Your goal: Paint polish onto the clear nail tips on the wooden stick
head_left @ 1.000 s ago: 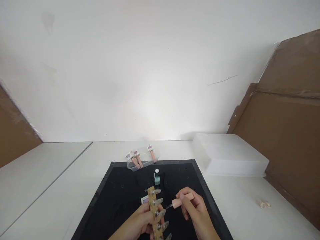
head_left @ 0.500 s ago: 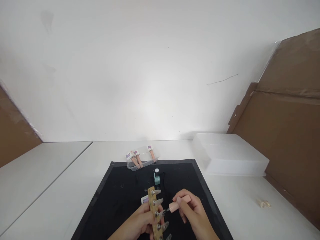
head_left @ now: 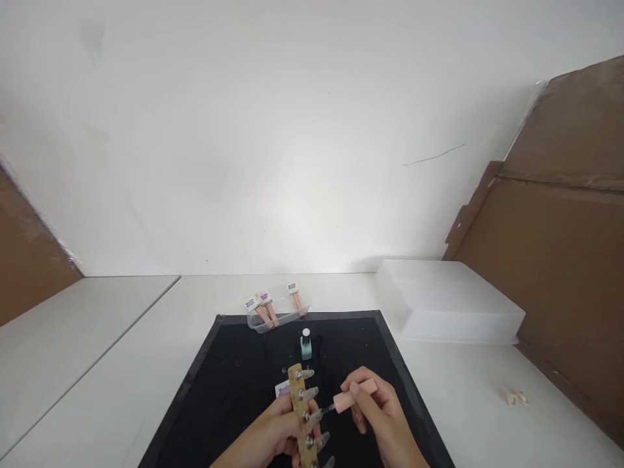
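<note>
My left hand is closed around a wooden strip that carries a row of clear false nail tips on small metal holders. Pinched in the fingers of my right hand is a nail polish brush with a pink handle. Its dark bristle end points left and meets, or nearly meets, the middle nail tip. Behind the strip, on the black mat, stands a small teal nail polish bottle with a white-topped cap. A white labelled piece lies partly hidden behind the strip.
At the mat's far edge sits a clear tray with several pink-handled, white-labelled bottles. A translucent white box stands at the right back. Small beige rings lie on the right. A brown cardboard panel borders the right side.
My right hand has shifted slightly right with the brush, drawing its bristle end toward the outer end of the nail tip. The left hand and the strip look unmoved.
</note>
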### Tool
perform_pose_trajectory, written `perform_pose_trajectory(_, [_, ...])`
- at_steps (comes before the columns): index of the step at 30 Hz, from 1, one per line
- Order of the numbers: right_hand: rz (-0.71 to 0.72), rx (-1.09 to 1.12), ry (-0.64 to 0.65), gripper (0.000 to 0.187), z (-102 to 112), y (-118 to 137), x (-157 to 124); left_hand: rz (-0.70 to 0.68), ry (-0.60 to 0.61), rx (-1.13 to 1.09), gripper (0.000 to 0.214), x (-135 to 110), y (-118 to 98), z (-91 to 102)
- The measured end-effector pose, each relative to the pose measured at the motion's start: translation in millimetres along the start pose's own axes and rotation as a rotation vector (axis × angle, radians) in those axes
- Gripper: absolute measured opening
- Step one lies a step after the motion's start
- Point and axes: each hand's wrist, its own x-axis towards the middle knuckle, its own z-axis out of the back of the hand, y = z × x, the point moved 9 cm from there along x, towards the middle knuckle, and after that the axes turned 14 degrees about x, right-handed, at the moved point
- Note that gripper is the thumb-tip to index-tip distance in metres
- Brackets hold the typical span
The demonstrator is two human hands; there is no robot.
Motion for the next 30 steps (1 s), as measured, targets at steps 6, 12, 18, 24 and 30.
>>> perform_pose_trajectory(6, [0.011, 0.002, 0.006, 0.042, 0, -1, -2, 0.008, -0.002, -0.008, 0.029, 0, 0, -0.2])
perform_pose_trajectory(12, [0.025, 0.022, 0.092, 0.042, -8, 3, -5, 0.010, 0.005, -0.009, 0.027, -1, -1, -1.0])
perform_pose_trajectory(18, [0.013, -0.028, 0.124, 0.043, -11, -1, -3, 0.040, 0.008, 0.015, 0.030, -3, -1, -2.2])
perform_pose_trajectory(24, [-0.002, -0.049, -0.017, 0.045, -1, 1, 0, 0.029, 0.019, 0.014, 0.029, -3, -1, -3.3])
perform_pose_trajectory(30, [0.018, -0.002, -0.035, 0.041, 3, 0, 1, 0.017, 0.029, -0.002, 0.028, -4, -2, -4.8])
